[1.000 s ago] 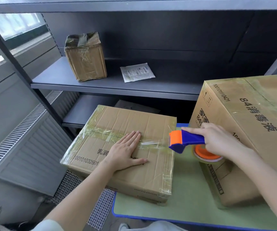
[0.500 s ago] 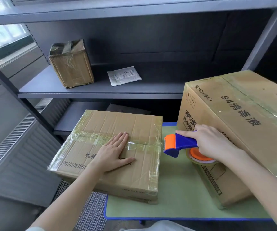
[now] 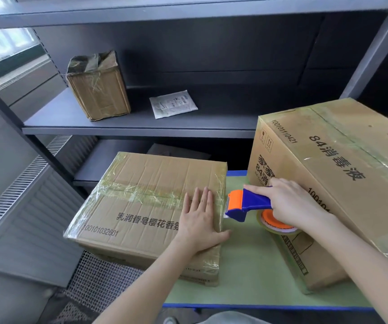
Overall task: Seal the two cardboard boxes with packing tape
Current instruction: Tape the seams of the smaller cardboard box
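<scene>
Right now the person is working at the flat box (image 3: 151, 206), which is lying on the left part of the green mat (image 3: 253, 272) and hanging partly off its left edge. The left hand (image 3: 200, 220) is resting open, palm down and fingers together, on the box's top near the right edge, pressing where the strip of clear tape (image 3: 141, 195) is running. That strip is lying left to right across the lid, along the flap seam, and it is this line that matters: the tape dispenser (image 3: 246, 204) is sitting just off the box's right edge, its orange nose pointing left along the same axis. The right hand (image 3: 291, 204) is wrapped closed around the dispenser's blue handle, with the orange-cored roll under the palm. I would judge the strip is about at its end, and the cut or fold down the right side is what is coming, with the right hand being the nearer one for it. The large box (image 3: 340, 174) is standing tilted just behind and to the right of that hand, touching the mat, glossy tape already showing along its top.
</scene>
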`<state>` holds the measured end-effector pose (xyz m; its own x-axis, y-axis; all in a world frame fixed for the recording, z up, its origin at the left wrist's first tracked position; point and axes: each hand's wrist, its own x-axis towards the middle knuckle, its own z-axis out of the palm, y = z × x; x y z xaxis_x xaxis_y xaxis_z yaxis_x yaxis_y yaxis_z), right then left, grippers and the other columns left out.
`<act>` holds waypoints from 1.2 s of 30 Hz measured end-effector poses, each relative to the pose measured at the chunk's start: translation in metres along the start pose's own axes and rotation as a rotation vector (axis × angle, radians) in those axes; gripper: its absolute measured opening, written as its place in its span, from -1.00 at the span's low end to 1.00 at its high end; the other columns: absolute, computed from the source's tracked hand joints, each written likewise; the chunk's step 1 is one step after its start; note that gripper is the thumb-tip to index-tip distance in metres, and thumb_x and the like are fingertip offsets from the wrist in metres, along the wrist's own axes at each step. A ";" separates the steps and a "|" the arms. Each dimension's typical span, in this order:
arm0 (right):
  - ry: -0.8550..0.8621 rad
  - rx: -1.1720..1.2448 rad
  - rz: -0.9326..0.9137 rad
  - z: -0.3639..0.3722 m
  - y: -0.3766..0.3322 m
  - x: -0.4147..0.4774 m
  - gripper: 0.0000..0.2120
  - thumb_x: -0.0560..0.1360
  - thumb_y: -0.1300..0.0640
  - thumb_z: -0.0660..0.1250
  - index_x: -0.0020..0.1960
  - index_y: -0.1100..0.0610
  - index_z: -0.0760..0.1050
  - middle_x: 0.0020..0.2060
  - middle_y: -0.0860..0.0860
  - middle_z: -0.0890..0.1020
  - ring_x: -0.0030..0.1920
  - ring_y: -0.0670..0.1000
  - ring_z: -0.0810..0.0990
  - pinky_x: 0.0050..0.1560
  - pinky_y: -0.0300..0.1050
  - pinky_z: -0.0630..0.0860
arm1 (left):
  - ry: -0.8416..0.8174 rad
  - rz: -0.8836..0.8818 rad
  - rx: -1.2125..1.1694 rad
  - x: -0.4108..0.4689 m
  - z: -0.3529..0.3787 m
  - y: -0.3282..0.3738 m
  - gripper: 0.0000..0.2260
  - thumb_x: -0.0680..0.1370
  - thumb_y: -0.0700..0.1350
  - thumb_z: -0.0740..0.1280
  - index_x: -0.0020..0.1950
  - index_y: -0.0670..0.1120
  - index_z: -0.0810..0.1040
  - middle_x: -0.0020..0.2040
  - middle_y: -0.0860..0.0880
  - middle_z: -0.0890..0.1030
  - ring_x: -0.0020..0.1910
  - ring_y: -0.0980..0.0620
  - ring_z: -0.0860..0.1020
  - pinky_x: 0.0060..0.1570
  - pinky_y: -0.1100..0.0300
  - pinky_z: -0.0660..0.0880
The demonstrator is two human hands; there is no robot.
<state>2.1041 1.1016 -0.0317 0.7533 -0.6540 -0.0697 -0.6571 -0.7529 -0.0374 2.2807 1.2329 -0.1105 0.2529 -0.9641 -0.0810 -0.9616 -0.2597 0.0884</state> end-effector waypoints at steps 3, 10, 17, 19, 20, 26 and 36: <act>-0.018 0.025 -0.007 0.004 -0.001 -0.001 -0.33 0.50 0.21 0.14 0.44 -0.34 0.02 -0.28 -0.12 0.19 -0.16 -0.03 0.24 -0.27 -0.18 0.14 | 0.046 0.008 0.027 -0.006 0.003 -0.007 -0.13 0.42 0.31 0.02 0.53 -0.16 -0.22 0.55 -0.07 -0.20 0.51 -0.04 -0.28 0.45 -0.02 -0.32; -0.031 0.095 -0.005 0.016 -0.029 0.003 -0.30 0.51 0.23 0.11 0.44 -0.36 -0.06 -0.16 -0.03 0.29 -0.11 -0.01 0.27 -0.18 -0.19 0.17 | 0.053 0.069 0.064 -0.012 -0.003 -0.049 -0.16 0.41 0.29 -0.03 0.54 -0.13 -0.22 0.55 -0.04 -0.20 0.51 -0.01 -0.26 0.47 0.00 -0.26; 0.010 0.090 -0.051 0.006 -0.040 0.008 -0.29 0.52 0.22 0.11 0.41 -0.40 -0.12 -0.23 -0.07 0.25 -0.13 -0.02 0.28 -0.26 -0.18 0.12 | 0.038 0.077 0.060 -0.011 -0.005 -0.066 -0.13 0.34 0.31 -0.13 0.54 -0.11 -0.19 0.55 -0.03 -0.16 0.52 0.00 -0.23 0.48 0.00 -0.23; 0.002 0.065 -0.042 0.006 -0.037 0.004 -0.30 0.52 0.20 0.10 0.41 -0.40 -0.13 -0.23 -0.07 0.25 -0.14 -0.03 0.28 -0.25 -0.18 0.12 | 0.033 0.082 0.056 -0.010 -0.002 -0.062 -0.13 0.34 0.31 -0.12 0.54 -0.12 -0.18 0.56 -0.04 -0.15 0.52 -0.01 -0.22 0.48 -0.01 -0.22; -0.007 0.061 -0.033 0.007 -0.037 0.001 -0.30 0.52 0.19 0.11 0.41 -0.39 -0.13 -0.22 -0.06 0.26 -0.14 -0.02 0.29 -0.24 -0.19 0.13 | 0.034 0.086 0.059 -0.010 -0.001 -0.062 -0.13 0.34 0.31 -0.12 0.54 -0.12 -0.18 0.56 -0.04 -0.15 0.52 -0.02 -0.22 0.48 -0.02 -0.22; -0.046 0.060 -0.022 0.007 -0.033 -0.007 -0.29 0.52 0.18 0.15 0.43 -0.37 -0.12 -0.25 -0.09 0.22 -0.15 -0.04 0.27 -0.22 -0.20 0.18 | 0.032 0.108 0.079 -0.010 0.002 -0.064 -0.14 0.35 0.30 -0.13 0.54 -0.13 -0.20 0.55 -0.04 -0.17 0.52 -0.01 -0.24 0.47 0.00 -0.24; -0.087 0.038 0.032 0.000 -0.007 -0.019 -0.22 0.45 0.25 0.11 0.39 -0.44 -0.12 -0.25 -0.11 0.25 -0.21 -0.07 0.29 -0.24 -0.19 0.26 | 0.009 0.112 0.095 -0.010 -0.001 -0.063 -0.13 0.34 0.31 -0.17 0.54 -0.13 -0.21 0.55 -0.04 -0.19 0.51 -0.01 -0.25 0.47 0.00 -0.26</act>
<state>2.0945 1.1192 -0.0303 0.7276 -0.6677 -0.1573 -0.6827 -0.7271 -0.0717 2.3392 1.2594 -0.1139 0.1441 -0.9873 -0.0667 -0.9895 -0.1446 0.0021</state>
